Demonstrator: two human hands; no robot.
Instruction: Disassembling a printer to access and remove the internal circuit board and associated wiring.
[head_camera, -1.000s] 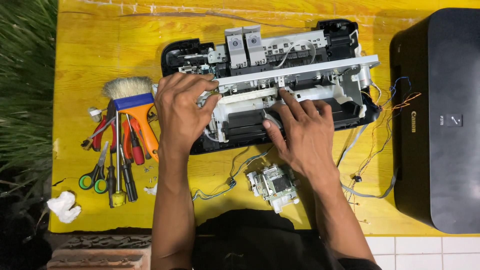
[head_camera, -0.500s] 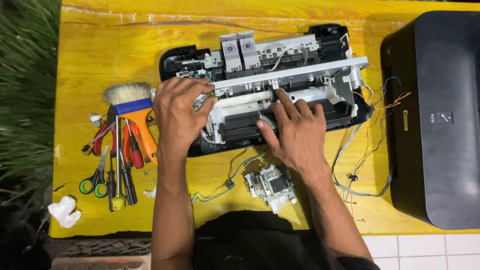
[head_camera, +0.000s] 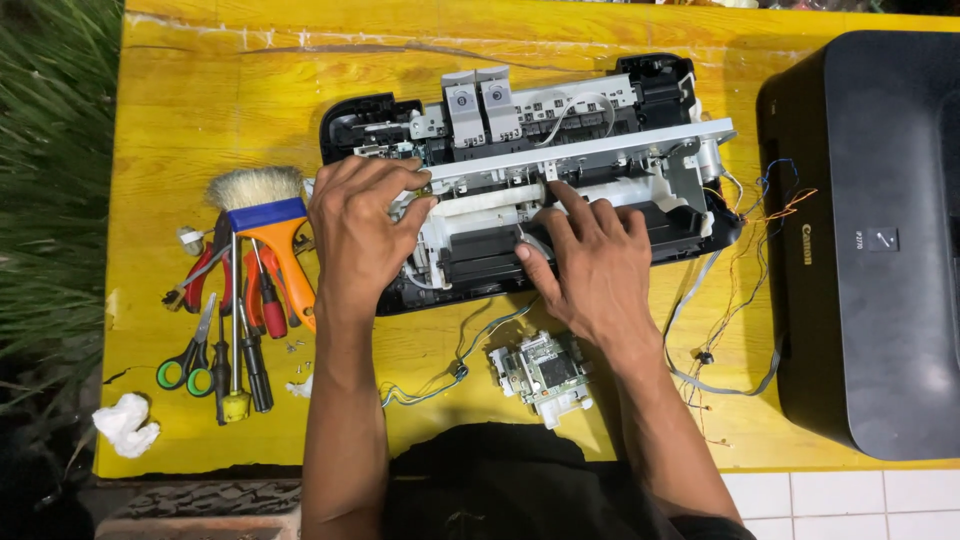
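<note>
An opened printer chassis (head_camera: 600, 150) lies across the yellow table (head_camera: 200, 90), its black base, white frame and grey metal rail exposed. My left hand (head_camera: 360, 230) grips the chassis at its left end, fingers curled over the white frame. My right hand (head_camera: 590, 260) rests on the middle of the mechanism, index finger stretched onto the white roller bar (head_camera: 480, 208), thumb against the black tray edge. A small loose circuit module (head_camera: 545, 370) with wires lies on the table just below my right wrist.
Left of the chassis lie a brush with an orange handle (head_camera: 270, 225), red pliers (head_camera: 205, 285), green-handled scissors (head_camera: 190, 365) and screwdrivers (head_camera: 240, 350). A crumpled white tissue (head_camera: 125, 425) sits at the front left corner. A black printer cover (head_camera: 870, 240) stands at right; loose cables (head_camera: 720, 330) trail between.
My right hand has shifted slightly along the mechanism, and its index finger reaches further up onto the roller bar. The left hand keeps its grip on the chassis's left end.
</note>
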